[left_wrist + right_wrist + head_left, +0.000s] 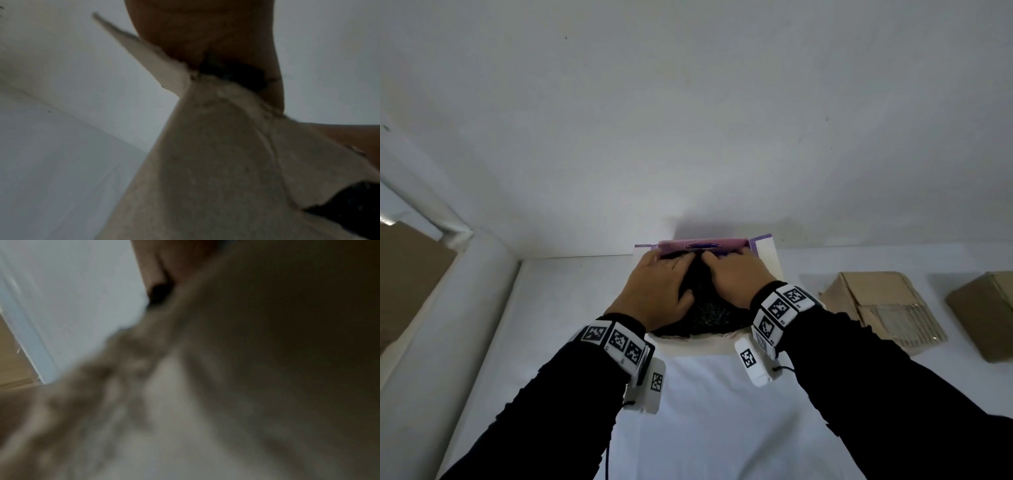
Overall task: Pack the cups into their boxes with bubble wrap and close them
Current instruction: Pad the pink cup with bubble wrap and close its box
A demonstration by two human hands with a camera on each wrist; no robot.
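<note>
A: Where is the box?

B: The box stands open on the white table, at its far edge against the wall. Its inner face is pink and purple. White flaps stand at its sides.

A: What is in it?

B: A black wrap fills the opening and spills toward the person. No cup is visible; the wrap and hands cover whatever is inside.

A: State of the left hand?

B: The left hand lies palm down on the wrap, fingers extended toward the far wall of the box and thumb against the wrap. It presses; it encloses nothing. In the left wrist view, the palm sits on the wrap above a pale box flap.

A: And the right hand?

B: The right hand is also palm down on the wrap, just beside the left. Its fingertips bend down at the far edge of the box. Whether they pinch the wrap or only push it cannot be told. The right wrist view is too blurred to settle this.

A: Anything else on the table?

B: Two brown cartons. One carton lies to the right of the box with a flap open; a second carton lies farther right, partly out of view. Both wrists carry marker bands.
</note>
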